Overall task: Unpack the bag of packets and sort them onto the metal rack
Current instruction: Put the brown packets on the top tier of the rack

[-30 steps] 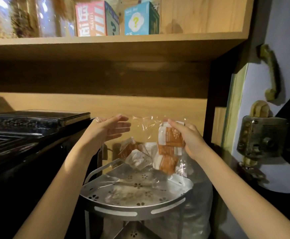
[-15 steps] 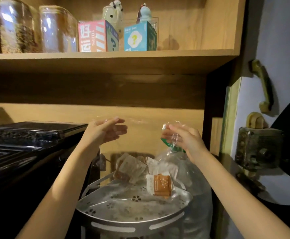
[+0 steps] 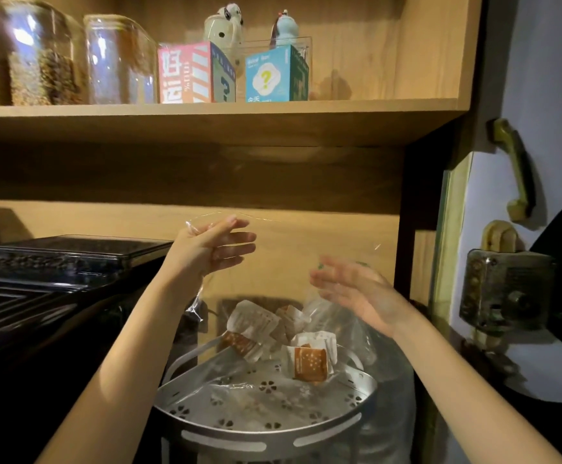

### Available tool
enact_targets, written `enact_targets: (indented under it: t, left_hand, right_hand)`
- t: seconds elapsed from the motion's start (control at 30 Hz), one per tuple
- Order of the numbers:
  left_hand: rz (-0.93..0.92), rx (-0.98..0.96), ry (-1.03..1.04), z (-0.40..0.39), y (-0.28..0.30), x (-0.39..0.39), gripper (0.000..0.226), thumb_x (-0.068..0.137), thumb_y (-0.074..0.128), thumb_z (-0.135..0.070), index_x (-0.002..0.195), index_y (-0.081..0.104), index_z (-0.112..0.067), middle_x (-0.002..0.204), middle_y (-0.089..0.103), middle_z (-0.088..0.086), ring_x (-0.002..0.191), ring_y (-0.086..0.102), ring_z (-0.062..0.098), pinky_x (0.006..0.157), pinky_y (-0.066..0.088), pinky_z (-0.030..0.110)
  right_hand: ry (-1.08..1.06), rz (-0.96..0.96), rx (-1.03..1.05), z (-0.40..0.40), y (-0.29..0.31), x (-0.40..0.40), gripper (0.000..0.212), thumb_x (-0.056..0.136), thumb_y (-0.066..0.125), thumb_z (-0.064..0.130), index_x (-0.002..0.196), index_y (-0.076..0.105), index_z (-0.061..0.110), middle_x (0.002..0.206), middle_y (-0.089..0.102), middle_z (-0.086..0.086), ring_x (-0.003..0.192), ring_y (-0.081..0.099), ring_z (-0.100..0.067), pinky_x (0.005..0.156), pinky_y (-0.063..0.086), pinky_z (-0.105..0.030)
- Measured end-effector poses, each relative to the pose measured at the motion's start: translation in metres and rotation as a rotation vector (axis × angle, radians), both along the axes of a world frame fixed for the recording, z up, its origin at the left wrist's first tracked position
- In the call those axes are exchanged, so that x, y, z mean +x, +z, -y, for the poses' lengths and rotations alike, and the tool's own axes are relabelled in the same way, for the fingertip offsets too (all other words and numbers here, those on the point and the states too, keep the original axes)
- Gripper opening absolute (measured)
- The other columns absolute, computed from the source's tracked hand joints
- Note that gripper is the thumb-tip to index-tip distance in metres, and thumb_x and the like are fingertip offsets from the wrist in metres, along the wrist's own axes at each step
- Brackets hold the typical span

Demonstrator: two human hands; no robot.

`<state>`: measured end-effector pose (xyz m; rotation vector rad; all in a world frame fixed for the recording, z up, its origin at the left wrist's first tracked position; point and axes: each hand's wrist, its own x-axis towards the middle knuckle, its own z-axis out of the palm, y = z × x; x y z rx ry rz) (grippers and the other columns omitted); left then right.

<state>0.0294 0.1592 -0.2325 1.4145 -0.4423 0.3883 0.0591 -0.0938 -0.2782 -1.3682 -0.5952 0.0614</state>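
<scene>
A clear plastic bag (image 3: pixel 202 296) hangs above the round metal rack (image 3: pixel 272 442). My left hand (image 3: pixel 211 251) is raised over the rack's back left and pinches the bag's top edge near the thumb, its fingers stretched toward the right. My right hand (image 3: pixel 349 289) is blurred, fingers spread, holding nothing, just right of the bag's thin film. Several orange-and-white packets (image 3: pixel 309 363) lie in a loose heap at the back of the rack's perforated top tray, some white side up (image 3: pixel 254 321).
A large clear water bottle (image 3: pixel 393 406) stands right behind the rack. A black appliance (image 3: pixel 72 259) fills the left side. A wooden shelf (image 3: pixel 206 125) overhead carries jars and boxes. A door with a metal lock (image 3: pixel 507 289) is at the right.
The packets have dropped out of the bag onto the rack's tray. My right hand has let go of the bag's corner and opened; my left hand still holds the bag up.
</scene>
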Motion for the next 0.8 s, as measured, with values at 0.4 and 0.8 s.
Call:
enact_targets:
  t: [0.4, 0.8]
  left_hand:
    - [-0.123, 0.054, 0.295, -0.007, -0.069, -0.001, 0.082, 0.054, 0.076, -0.054, 0.125, 0.052, -0.021, 0.102, 0.070, 0.003, 0.096, 0.065, 0.014, 0.080, 0.050, 0.029]
    - [-0.127, 0.006, 0.200, -0.012, -0.090, 0.004, 0.015, 0.077, 0.067, -0.017, 0.085, 0.073, -0.005, 0.073, 0.075, 0.008, 0.061, 0.068, 0.011, 0.054, 0.054, 0.018]
  right_hand:
    - [-0.132, -0.130, -0.017, -0.005, -0.028, -0.004, 0.018, 0.091, 0.051, 0.008, 0.099, 0.065, 0.002, 0.082, 0.075, -0.009, 0.074, 0.072, -0.018, 0.060, 0.058, -0.026]
    - [-0.176, -0.090, 0.093, -0.002, -0.019, -0.005, 0.020, 0.089, 0.053, 0.010, 0.105, 0.062, 0.002, 0.083, 0.073, -0.010, 0.072, 0.071, -0.017, 0.061, 0.059, -0.026]
